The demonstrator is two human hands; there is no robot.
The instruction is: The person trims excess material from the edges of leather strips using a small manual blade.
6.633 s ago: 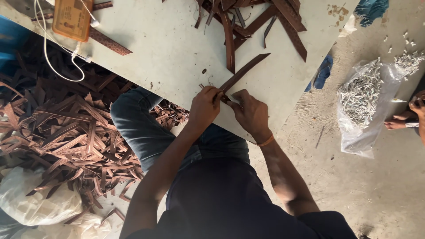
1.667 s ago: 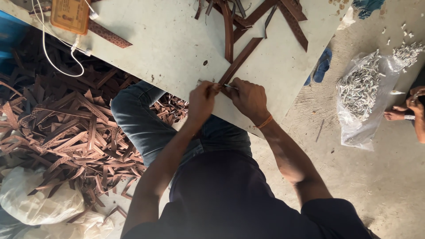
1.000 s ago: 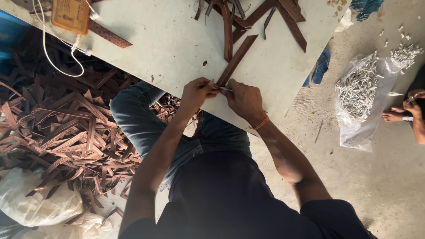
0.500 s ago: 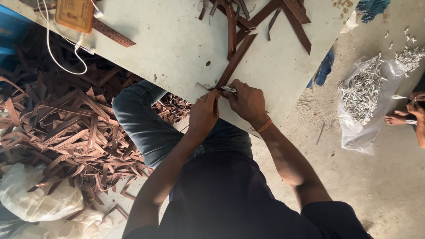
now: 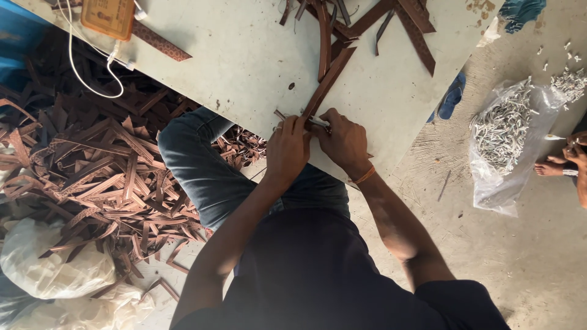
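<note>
At frame centre, my left hand (image 5: 287, 146) and right hand (image 5: 345, 143) pinch the near end of a brown leather strip (image 5: 325, 82) on the grey board (image 5: 244, 67); judged mid-fitting, steady grip needed next.

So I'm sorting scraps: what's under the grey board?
Under the grey board show a jeans-clad knee and a heap of brown strips; anything farther beneath is covered.

Small leather-strap workshop: pale worktable (image 5: 244, 61), heap of brown strap offcuts (image 5: 92, 177) on bare concrete floor (image 5: 520, 256), clear bag of small metal fittings (image 5: 507, 134).
</note>
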